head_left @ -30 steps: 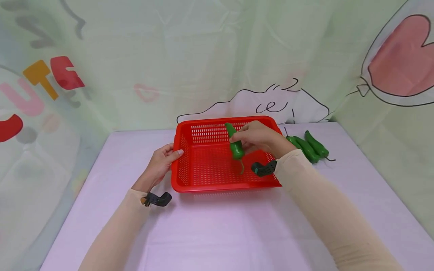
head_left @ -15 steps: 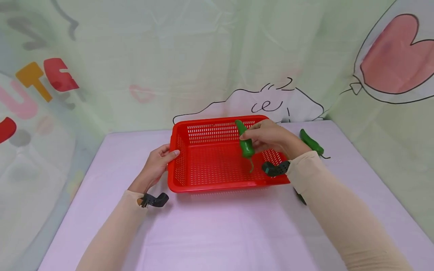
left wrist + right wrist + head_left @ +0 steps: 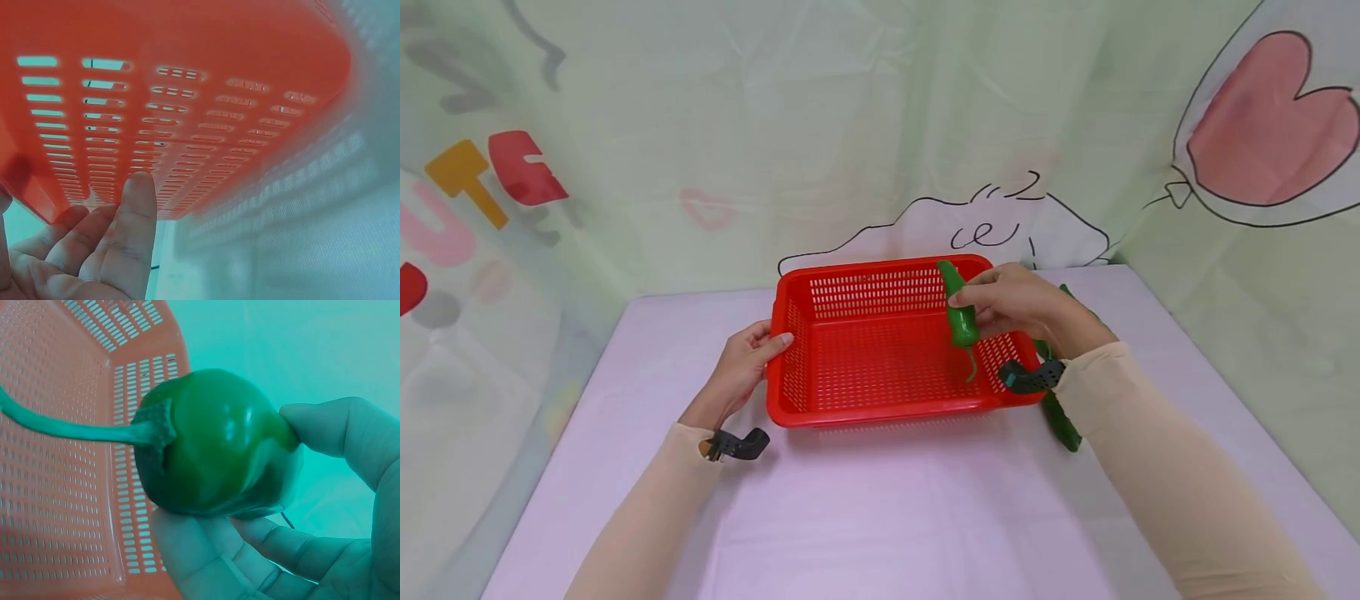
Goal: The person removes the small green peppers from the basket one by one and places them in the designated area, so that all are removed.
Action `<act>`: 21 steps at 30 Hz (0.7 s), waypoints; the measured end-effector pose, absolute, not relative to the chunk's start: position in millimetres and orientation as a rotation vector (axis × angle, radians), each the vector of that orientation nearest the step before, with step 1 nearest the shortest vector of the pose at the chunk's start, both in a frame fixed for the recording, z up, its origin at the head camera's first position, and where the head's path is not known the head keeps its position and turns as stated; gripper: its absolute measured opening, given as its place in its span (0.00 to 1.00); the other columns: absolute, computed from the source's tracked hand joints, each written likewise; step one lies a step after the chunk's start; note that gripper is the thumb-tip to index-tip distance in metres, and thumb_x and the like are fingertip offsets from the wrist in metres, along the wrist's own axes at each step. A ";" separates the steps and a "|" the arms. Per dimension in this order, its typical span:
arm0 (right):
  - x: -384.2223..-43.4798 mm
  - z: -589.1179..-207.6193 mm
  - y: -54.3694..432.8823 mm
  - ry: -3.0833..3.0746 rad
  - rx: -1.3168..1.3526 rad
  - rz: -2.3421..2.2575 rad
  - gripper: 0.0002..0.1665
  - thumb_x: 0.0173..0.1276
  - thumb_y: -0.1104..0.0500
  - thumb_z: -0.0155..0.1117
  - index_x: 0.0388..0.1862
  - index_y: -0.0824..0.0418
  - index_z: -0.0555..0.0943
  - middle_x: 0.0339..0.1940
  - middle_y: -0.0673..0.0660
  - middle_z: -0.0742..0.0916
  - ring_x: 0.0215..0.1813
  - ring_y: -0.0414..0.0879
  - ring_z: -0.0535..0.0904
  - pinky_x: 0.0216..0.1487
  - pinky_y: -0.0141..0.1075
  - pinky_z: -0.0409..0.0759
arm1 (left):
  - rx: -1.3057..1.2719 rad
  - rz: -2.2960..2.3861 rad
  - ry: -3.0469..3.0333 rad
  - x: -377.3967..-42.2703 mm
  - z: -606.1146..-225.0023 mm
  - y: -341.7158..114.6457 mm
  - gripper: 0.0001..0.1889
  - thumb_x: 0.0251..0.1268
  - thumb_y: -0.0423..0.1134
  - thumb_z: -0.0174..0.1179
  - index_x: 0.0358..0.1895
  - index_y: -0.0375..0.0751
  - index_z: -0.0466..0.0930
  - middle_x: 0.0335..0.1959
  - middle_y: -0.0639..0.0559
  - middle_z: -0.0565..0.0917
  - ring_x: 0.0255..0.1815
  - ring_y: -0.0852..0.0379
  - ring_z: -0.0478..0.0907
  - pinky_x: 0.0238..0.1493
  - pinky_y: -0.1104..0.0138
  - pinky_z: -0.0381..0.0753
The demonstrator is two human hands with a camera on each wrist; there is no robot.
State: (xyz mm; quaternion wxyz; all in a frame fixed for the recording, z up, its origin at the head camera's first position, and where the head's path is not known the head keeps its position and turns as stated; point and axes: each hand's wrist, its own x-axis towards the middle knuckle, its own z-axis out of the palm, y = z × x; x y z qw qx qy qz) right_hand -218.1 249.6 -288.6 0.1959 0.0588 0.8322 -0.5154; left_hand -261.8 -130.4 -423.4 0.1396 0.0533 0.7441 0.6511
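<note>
A red plastic basket (image 3: 880, 358) with slotted walls stands on the table. My left hand (image 3: 748, 362) grips its left rim, thumb over the top and fingers on the outer wall; the left wrist view shows those fingers (image 3: 139, 219) against the slots. My right hand (image 3: 1011, 304) pinches a long green chili pepper (image 3: 962, 323) between thumb and fingers, over the basket's right part. The pepper's stem hangs downward. In the right wrist view the blunt stem end of this pepper (image 3: 212, 447) faces the camera, with the basket wall (image 3: 134, 531) behind it.
More green peppers lie right of the basket, partly hidden by my right arm: one pepper (image 3: 1063, 425) below the wrist, another pepper's tip (image 3: 1067, 290) behind it. A lilac cloth covers the table (image 3: 865, 517). A printed curtain (image 3: 737, 150) stands behind.
My right hand has moved right with the pepper, from over the basket's middle toward its right side. The arm now covers more of the peppers on the table. The left hand keeps its grip.
</note>
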 end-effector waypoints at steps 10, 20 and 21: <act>-209.9 -289.5 273.7 2.345 0.193 -1.474 0.38 0.75 0.53 0.66 0.73 0.74 0.65 0.56 0.66 0.83 0.44 0.49 0.88 0.53 0.45 0.89 | 0.147 1.874 2.151 -260.4 -421.9 -130.3 0.29 0.79 0.47 0.60 0.76 0.39 0.68 0.66 0.37 0.81 0.57 0.49 0.84 0.53 0.65 0.88; -196.8 -285.4 293.4 2.377 0.180 -1.450 0.38 0.77 0.51 0.62 0.74 0.74 0.64 0.59 0.67 0.84 0.46 0.50 0.89 0.54 0.47 0.88 | 0.155 1.875 2.151 -260.0 -422.2 -130.8 0.31 0.79 0.48 0.60 0.77 0.39 0.67 0.67 0.37 0.81 0.58 0.48 0.84 0.53 0.63 0.88; -195.8 -284.9 294.8 2.381 0.184 -1.448 0.38 0.77 0.51 0.62 0.74 0.74 0.64 0.59 0.67 0.84 0.46 0.50 0.89 0.54 0.46 0.88 | 0.156 1.873 2.154 -259.9 -422.2 -130.9 0.31 0.79 0.48 0.60 0.76 0.38 0.67 0.66 0.37 0.81 0.57 0.48 0.85 0.53 0.63 0.88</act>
